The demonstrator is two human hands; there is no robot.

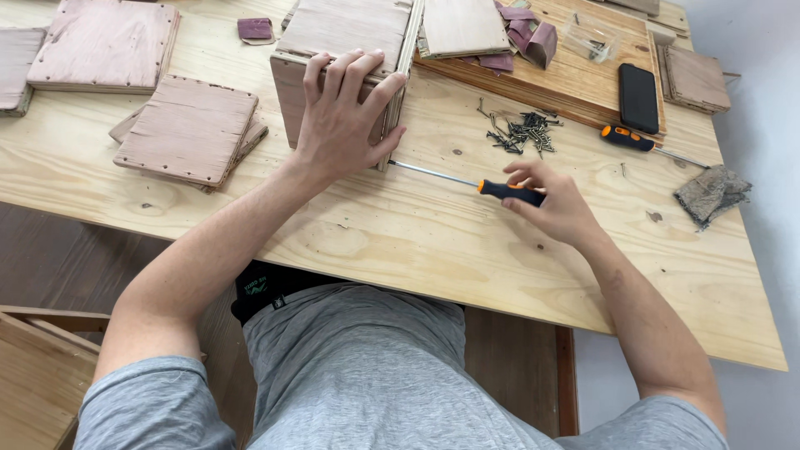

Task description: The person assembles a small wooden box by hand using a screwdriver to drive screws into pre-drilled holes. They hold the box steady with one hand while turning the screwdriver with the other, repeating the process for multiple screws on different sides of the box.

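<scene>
My left hand (342,112) presses down on the near top edge of a small plywood box (333,37) that stands on the plywood table (400,233). My right hand (550,200) grips the orange and black handle of a long screwdriver (467,182). Its steel shaft lies level and points left, with the tip at the box's lower right corner. A loose pile of dark screws (523,132) lies just behind my right hand.
Stacked square plywood panels (190,129) lie to the left, more (104,42) at the far left. At the back right are a second orange screwdriver (629,138), a black phone (638,97), purple sandpaper pieces (525,33), a clear bag and a worn grey pad (711,194).
</scene>
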